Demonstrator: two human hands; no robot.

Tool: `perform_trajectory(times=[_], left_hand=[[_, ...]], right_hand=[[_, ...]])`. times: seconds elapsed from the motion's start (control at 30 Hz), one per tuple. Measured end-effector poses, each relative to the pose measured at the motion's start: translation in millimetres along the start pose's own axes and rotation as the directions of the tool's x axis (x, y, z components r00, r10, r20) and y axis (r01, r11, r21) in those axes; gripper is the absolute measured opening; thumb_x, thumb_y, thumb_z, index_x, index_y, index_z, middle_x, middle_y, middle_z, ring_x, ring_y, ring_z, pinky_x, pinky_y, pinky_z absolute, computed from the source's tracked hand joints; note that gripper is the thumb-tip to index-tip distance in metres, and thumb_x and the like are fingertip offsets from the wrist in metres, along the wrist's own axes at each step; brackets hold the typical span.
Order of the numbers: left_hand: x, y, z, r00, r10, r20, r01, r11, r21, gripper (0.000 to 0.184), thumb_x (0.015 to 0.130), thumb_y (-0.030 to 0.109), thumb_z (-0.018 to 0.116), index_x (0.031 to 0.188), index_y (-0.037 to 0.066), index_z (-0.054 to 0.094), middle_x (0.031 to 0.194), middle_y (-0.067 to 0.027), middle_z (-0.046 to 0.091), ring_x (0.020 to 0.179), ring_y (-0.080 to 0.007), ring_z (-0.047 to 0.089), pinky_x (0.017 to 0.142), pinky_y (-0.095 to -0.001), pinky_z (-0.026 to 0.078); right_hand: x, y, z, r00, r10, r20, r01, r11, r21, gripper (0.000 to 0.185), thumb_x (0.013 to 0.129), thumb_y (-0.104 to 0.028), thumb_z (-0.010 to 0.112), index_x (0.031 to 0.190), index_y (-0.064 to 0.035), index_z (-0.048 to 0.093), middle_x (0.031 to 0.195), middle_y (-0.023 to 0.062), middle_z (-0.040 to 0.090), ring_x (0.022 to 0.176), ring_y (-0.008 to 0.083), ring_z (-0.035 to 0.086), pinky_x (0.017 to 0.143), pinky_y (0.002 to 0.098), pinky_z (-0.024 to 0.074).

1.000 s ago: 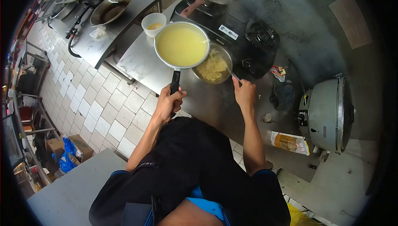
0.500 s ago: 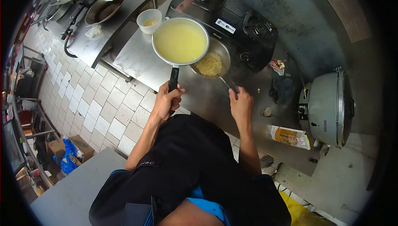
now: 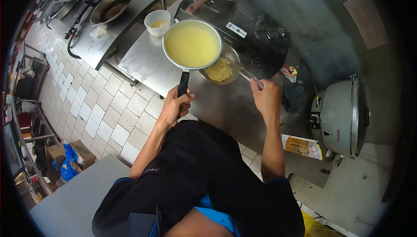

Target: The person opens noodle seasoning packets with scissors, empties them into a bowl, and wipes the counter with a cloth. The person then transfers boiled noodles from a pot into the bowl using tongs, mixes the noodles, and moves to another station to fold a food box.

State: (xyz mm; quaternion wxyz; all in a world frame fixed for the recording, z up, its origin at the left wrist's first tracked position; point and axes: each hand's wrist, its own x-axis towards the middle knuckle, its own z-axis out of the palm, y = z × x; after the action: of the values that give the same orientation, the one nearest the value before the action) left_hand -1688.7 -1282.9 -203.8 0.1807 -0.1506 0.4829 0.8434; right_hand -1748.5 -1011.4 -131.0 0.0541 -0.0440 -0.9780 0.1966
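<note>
While the left hand is closing its fingers round the black handle of a saucepan, the head view is showing the pan reaching out ahead of that fist, with yellow liquid filling much of it. The grip is sitting at one end and the weight at the other, so a wrist turning or tiring could be tipping liquid over the rim.

The right hand is pinching a metal utensil, whose far end is pointing into a metal bowl ahead and to its left. Soft yellow food is lying in that bowl. The pan is overlapping the bowl's left side from above; whether they are touching, I cannot tell. A wide stir could be knocking the utensil against the pan, or pushing the bowl along the steel counter, since neither hand is steadying it.

Beyond the left hand, a plastic tub is standing close to the pan's far left side, where a leftward swing could be hitting it. The stove is lying beyond the right hand; drips straying that way could be soiling it.
</note>
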Motion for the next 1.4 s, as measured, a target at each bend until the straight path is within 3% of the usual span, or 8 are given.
perform_trajectory(times=[0.13, 0.2, 0.5, 0.6, 0.87, 1.03, 1.2, 1.4], left_hand=[[1.3, 2.6, 1.8, 1.0, -0.011, 0.012, 0.011, 1.0, 0.005, 0.018, 0.084, 0.007, 0.062, 0.095, 0.01, 0.049, 0.066, 0.0047, 0.038, 0.046, -0.0028, 0.03, 0.04, -0.0213, 0.019], [-0.8, 1.4, 1.9, 1.0, -0.024, 0.005, 0.024, 1.0, 0.013, 0.017, 0.084, 0.007, 0.062, 0.095, 0.01, 0.049, 0.066, 0.0049, 0.038, 0.046, -0.0026, 0.03, 0.04, -0.0212, 0.019], [4.1, 4.1, 5.0, 1.0, -0.028, 0.006, 0.028, 0.999, -0.03, 0.021, 0.086, 0.003, 0.063, 0.093, 0.011, 0.045, 0.064, 0.0065, 0.036, 0.047, -0.0015, 0.026, 0.041, -0.0214, 0.016], [2.3, 3.7, 2.8, 0.999, -0.03, 0.016, 0.031, 0.999, -0.042, 0.021, 0.086, 0.003, 0.063, 0.092, 0.011, 0.045, 0.064, 0.0068, 0.035, 0.047, -0.0015, 0.026, 0.041, -0.0216, 0.016], [1.0, 5.3, 3.3, 0.999, -0.037, 0.016, 0.037, 0.999, -0.032, 0.021, 0.086, 0.004, 0.063, 0.092, 0.011, 0.045, 0.064, 0.007, 0.036, 0.047, -0.0015, 0.026, 0.041, -0.0214, 0.016], [0.8, 3.7, 3.5, 1.0, -0.026, 0.01, 0.026, 1.0, -0.001, 0.021, 0.087, 0.004, 0.063, 0.092, 0.011, 0.044, 0.064, 0.0064, 0.037, 0.047, -0.0017, 0.028, 0.041, -0.0215, 0.017], [-0.7, 6.0, 7.2, 1.0, -0.019, 0.002, 0.019, 1.0, 0.014, 0.022, 0.087, 0.004, 0.064, 0.092, 0.011, 0.044, 0.066, 0.0054, 0.039, 0.047, -0.0021, 0.029, 0.041, -0.0217, 0.018], [0.9, 1.9, 7.3, 0.997, -0.031, 0.072, 0.027, 0.999, 0.047, 0.023, 0.087, 0.003, 0.065, 0.093, 0.01, 0.044, 0.068, 0.004, 0.044, 0.045, -0.0024, 0.032, 0.039, -0.0218, 0.02]], right_hand=[[10.2, -0.9, -19.3, 0.999, -0.012, -0.048, 0.011, 0.999, -0.035, 0.041, 0.089, -0.036, 0.066, 0.077, 0.003, 0.068, 0.071, 0.0235, 0.066, 0.071, 0.0407, 0.067, 0.064, 0.047, 0.0503], [12.9, 3.5, -14.0, 0.987, -0.112, 0.111, 0.118, 0.992, -0.042, 0.04, 0.089, -0.036, 0.066, 0.077, 0.002, 0.068, 0.069, 0.0222, 0.066, 0.069, 0.0401, 0.066, 0.063, 0.0464, 0.0497], [10.0, -35.4, -97.6, 0.981, -0.11, -0.158, 0.111, 0.994, 0.0, 0.04, 0.087, -0.037, 0.07, 0.078, 0.0019, 0.07, 0.071, 0.0225, 0.065, 0.066, 0.039, 0.065, 0.062, 0.0428, 0.0483], [16.7, -29.8, -89.9, 0.965, -0.231, -0.124, 0.212, 0.966, -0.149, 0.042, 0.088, -0.038, 0.07, 0.079, 0.0026, 0.07, 0.073, 0.0224, 0.065, 0.066, 0.0384, 0.064, 0.061, 0.0432, 0.0475], [23.6, -36.7, -107.4, 0.97, -0.173, -0.17, 0.165, 0.985, -0.057, 0.043, 0.087, -0.04, 0.071, 0.08, 0.0014, 0.071, 0.063, 0.0191, 0.063, 0.056, 0.0361, 0.062, 0.055, 0.0412, 0.046], [33.2, -52.5, -51.3, 0.959, -0.285, 0.001, 0.283, 0.953, 0.105, 0.04, 0.087, -0.041, 0.071, 0.083, -0.0014, 0.073, 0.066, 0.023, 0.063, 0.063, 0.0381, 0.066, 0.058, 0.0422, 0.0487], [51.6, -60.0, 16.4, 0.949, -0.279, 0.148, 0.284, 0.959, -0.007, 0.044, 0.085, -0.04, 0.071, 0.077, 0.0029, 0.071, 0.073, 0.0239, 0.068, 0.074, 0.0407, 0.068, 0.069, 0.0464, 0.0542], [70.0, -69.4, 67.6, 0.929, -0.367, 0.049, 0.357, 0.923, 0.147, 0.045, 0.085, -0.04, 0.072, 0.08, 0.0046, 0.069, 0.07, 0.0273, 0.063, 0.071, 0.0439, 0.065, 0.064, 0.0471, 0.0516]])
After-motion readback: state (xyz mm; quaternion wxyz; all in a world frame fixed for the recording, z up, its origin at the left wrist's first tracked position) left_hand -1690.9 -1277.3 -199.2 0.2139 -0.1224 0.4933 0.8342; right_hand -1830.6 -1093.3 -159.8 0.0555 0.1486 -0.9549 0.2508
